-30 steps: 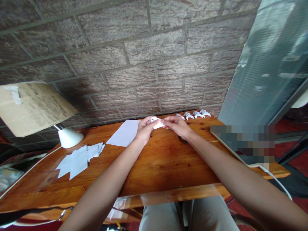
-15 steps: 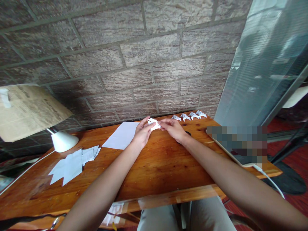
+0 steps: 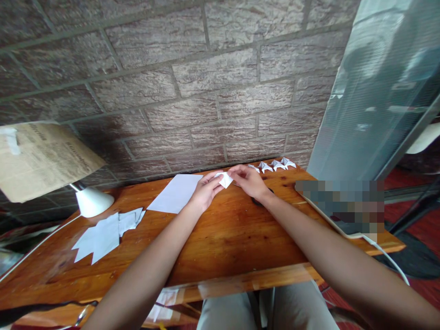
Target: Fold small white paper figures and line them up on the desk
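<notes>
Between my hands is a small piece of folded white paper (image 3: pixel 226 180), diamond-shaped with a crease down its middle. My left hand (image 3: pixel 205 189) pinches its left side between thumb and fingers. At its upper right edge, the thumb and fingertips of my right hand (image 3: pixel 250 181) are closed on the paper. The paper is held above the wooden table (image 3: pixel 227 243), near its far edge. Just beyond my right hand stand several folded white paper shapes (image 3: pixel 277 165) in a row, the nearest partly hidden by the hand.
A white sheet (image 3: pixel 173 195) lies left of my hands, with a cluster of cut paper pieces (image 3: pixel 103 236) farther left. A lamp (image 3: pixel 92 201) stands at the left. A blurred-out device (image 3: pixel 338 208) with a white cable lies at the right. A stone-patterned wall (image 3: pixel 213 91) rises behind.
The folded paper has turned in my hands, from a flatter, sideways shape to an upright diamond with its creased face showing. My right hand has shifted its grip to the upper right edge.
</notes>
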A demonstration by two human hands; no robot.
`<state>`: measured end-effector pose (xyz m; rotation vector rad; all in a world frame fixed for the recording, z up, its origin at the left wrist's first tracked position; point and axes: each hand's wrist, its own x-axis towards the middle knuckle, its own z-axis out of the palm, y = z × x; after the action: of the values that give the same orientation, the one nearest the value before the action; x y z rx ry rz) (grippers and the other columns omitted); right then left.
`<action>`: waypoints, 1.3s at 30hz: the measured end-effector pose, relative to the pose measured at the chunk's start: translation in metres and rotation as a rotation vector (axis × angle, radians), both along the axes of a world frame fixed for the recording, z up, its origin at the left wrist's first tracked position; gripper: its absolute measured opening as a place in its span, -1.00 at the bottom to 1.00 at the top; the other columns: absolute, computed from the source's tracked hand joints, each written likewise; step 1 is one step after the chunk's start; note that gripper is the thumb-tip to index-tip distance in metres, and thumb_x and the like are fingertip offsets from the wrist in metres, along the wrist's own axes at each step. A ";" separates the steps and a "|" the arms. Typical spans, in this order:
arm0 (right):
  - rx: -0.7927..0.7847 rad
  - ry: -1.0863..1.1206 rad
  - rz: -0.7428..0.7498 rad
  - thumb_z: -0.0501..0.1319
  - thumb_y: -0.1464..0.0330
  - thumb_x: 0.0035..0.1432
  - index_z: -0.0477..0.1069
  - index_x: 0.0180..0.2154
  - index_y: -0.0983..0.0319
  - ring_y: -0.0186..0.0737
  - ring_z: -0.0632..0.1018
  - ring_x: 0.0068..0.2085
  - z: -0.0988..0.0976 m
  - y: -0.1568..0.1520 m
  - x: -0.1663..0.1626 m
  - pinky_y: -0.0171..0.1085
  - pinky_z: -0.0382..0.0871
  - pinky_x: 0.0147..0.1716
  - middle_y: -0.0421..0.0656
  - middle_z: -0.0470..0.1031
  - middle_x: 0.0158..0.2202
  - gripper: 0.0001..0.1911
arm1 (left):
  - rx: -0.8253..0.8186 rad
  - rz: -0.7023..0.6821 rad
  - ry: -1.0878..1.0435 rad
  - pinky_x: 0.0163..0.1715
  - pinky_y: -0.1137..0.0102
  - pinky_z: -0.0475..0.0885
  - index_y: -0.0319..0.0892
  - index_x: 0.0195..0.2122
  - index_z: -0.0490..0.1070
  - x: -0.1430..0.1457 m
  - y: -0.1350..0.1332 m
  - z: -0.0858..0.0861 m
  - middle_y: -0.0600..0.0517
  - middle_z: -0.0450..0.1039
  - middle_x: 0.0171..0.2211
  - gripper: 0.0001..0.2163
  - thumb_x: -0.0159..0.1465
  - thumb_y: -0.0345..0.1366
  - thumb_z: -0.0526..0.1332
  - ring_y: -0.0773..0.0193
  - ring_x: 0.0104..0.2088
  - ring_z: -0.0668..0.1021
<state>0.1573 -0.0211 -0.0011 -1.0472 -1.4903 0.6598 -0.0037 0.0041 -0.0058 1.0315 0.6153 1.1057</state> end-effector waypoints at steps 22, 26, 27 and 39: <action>0.071 -0.399 -0.199 0.27 0.35 0.04 0.49 -0.17 0.24 -0.16 0.58 -0.35 0.008 -0.009 -0.004 -0.19 0.43 -0.23 -0.06 0.60 -0.26 -0.74 | 0.048 0.145 0.046 -0.13 0.34 0.43 -0.19 -0.31 0.52 0.004 -0.006 0.000 0.02 0.54 -0.29 -0.68 -0.06 -0.16 0.45 0.32 -0.28 0.55; 0.074 -0.412 -0.221 0.21 0.44 0.04 0.51 -0.15 0.25 -0.14 0.59 -0.34 0.009 -0.011 -0.005 -0.18 0.43 -0.20 -0.07 0.61 -0.30 -0.72 | 0.059 0.161 0.045 -0.16 0.35 0.44 -0.20 -0.31 0.52 0.005 -0.005 -0.001 0.01 0.54 -0.30 -0.68 -0.05 -0.15 0.44 0.31 -0.28 0.55; 0.077 -0.410 -0.228 0.20 0.45 0.04 0.52 -0.16 0.24 -0.15 0.58 -0.34 0.008 -0.010 -0.004 -0.17 0.42 -0.20 -0.09 0.61 -0.32 -0.72 | 0.058 0.163 0.044 -0.16 0.35 0.44 -0.19 -0.30 0.52 0.005 -0.005 -0.001 0.01 0.54 -0.29 -0.67 -0.05 -0.15 0.44 0.30 -0.27 0.55; 0.050 -0.083 0.173 0.32 0.16 0.00 0.48 -0.25 0.20 -0.24 0.56 -0.37 0.007 -0.004 0.001 -0.25 0.44 -0.28 -0.18 0.57 -0.40 -0.70 | -0.058 0.158 -0.063 -0.13 0.32 0.43 -0.18 -0.28 0.49 0.001 0.000 0.003 0.04 0.54 -0.36 -0.74 0.00 -0.27 0.42 0.32 -0.33 0.57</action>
<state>0.1586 -0.0248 0.0061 -0.9241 -1.6745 0.7034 -0.0023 0.0040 -0.0030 0.9066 0.6838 1.2465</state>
